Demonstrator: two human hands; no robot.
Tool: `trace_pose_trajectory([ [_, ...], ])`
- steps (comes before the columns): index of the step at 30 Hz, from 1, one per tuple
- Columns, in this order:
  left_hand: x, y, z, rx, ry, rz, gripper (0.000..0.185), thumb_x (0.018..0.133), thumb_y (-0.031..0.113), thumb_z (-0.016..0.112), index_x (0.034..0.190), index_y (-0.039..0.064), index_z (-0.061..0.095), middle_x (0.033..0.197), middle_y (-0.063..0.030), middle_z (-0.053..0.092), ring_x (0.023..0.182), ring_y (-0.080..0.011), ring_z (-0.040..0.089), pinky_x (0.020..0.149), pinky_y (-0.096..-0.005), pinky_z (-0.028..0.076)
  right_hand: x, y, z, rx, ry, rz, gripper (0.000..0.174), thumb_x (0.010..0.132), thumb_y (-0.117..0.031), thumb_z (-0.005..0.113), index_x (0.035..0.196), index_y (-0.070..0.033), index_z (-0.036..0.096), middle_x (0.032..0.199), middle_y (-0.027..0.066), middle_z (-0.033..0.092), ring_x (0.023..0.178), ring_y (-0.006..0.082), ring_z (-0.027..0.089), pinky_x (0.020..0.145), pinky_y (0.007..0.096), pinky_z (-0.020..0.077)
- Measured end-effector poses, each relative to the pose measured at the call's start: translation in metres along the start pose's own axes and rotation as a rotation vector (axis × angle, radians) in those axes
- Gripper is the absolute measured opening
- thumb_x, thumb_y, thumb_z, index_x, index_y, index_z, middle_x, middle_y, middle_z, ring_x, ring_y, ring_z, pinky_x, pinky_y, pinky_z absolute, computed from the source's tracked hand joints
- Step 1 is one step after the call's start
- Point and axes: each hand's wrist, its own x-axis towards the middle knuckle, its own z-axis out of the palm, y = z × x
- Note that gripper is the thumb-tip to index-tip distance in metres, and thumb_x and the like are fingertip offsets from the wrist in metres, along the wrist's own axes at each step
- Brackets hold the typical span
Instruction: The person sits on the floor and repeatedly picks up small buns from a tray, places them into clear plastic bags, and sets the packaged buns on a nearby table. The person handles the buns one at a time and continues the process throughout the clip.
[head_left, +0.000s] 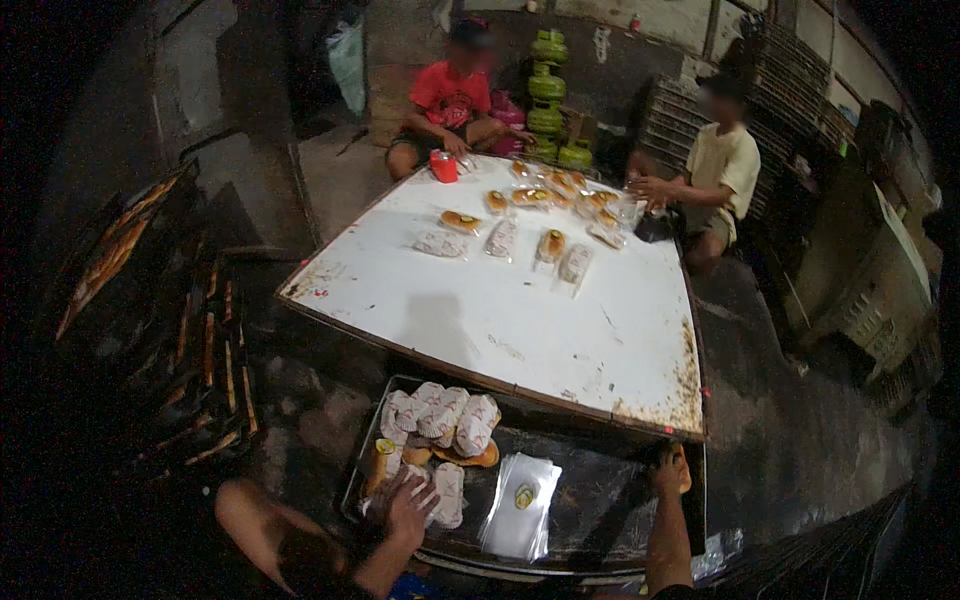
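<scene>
My left hand (409, 506) lies over paper-wrapped bread rolls at the left of a dark baking tray (592, 487); whether it grips one is unclear. My right hand (667, 474), by the tray's right end, holds a golden bread roll (682, 471) partly hidden by the fingers. Several rolls in printed white paper (475, 426) are heaped beyond my left hand, with an unwrapped roll (484, 454) beneath them. Between my hands sits a stack of clear plastic bags (517, 529), with small yellow-and-green labels (523, 496) on top.
A white-topped table (450, 330) begins just beyond the tray, carrying several bagged rolls (551, 246) and a red container (443, 166). Two people sit at its far side, one in a red shirt (450, 97), one in a pale shirt (724, 165). Green gas cylinders (547, 86) stand stacked behind.
</scene>
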Motion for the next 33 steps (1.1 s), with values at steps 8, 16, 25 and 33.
trace_pose_trajectory([
  [8, 0.012, 0.003, -0.047, 0.020, 0.069, 0.083, 0.045, 0.083, 0.019, 0.052, 0.121, 0.001, 0.037, 0.110, -0.0111, 0.044, 0.107, -0.0288, 0.045, 0.093, -0.0421, 0.040, -0.089, -0.035, 0.013, 0.110, -0.377, 0.002, 0.069, 0.082, -0.028, 0.057, 0.138, -0.025, 0.017, 0.139, 0.0133, 0.019, 0.124, 0.0402, 0.022, 0.097, 0.0547, 0.0256],
  [16, 0.037, 0.019, -0.035, -0.153, 0.045, 0.545, 0.052, 0.080, 0.015, 0.051, 0.128, 0.010, 0.033, 0.109, -0.0108, 0.048, 0.106, -0.0271, 0.048, 0.088, -0.0386, 0.042, -0.165, -0.164, -0.199, 1.383, -0.020, -0.310, 0.041, 0.073, -0.006, 0.062, 0.112, -0.003, 0.049, 0.096, 0.0136, 0.055, 0.088, 0.0282, 0.054, 0.075, 0.0351, 0.0450],
  [25, -0.012, -0.077, -0.016, -0.141, -0.103, 0.024, 0.052, 0.082, 0.013, 0.049, 0.130, 0.007, 0.030, 0.116, -0.0136, 0.048, 0.101, -0.0279, 0.052, 0.086, -0.0372, 0.044, -0.233, -0.233, -0.349, 1.194, -0.056, -0.641, 0.081, 0.071, -0.004, 0.064, 0.137, -0.004, 0.017, 0.082, 0.0192, 0.060, 0.074, 0.0369, 0.057, 0.062, 0.0417, 0.0450],
  [33, -0.002, -0.030, -0.012, 0.093, -0.199, -0.130, 0.040, 0.084, 0.039, 0.047, 0.103, 0.004, 0.052, 0.096, -0.0097, 0.058, 0.083, -0.0231, 0.058, 0.075, -0.0357, 0.048, -0.255, -0.247, -0.324, 1.629, -0.266, -0.360, 0.075, 0.074, -0.013, 0.066, 0.135, -0.002, 0.023, 0.126, 0.0203, 0.042, 0.107, 0.0274, 0.048, 0.081, 0.0358, 0.0437],
])
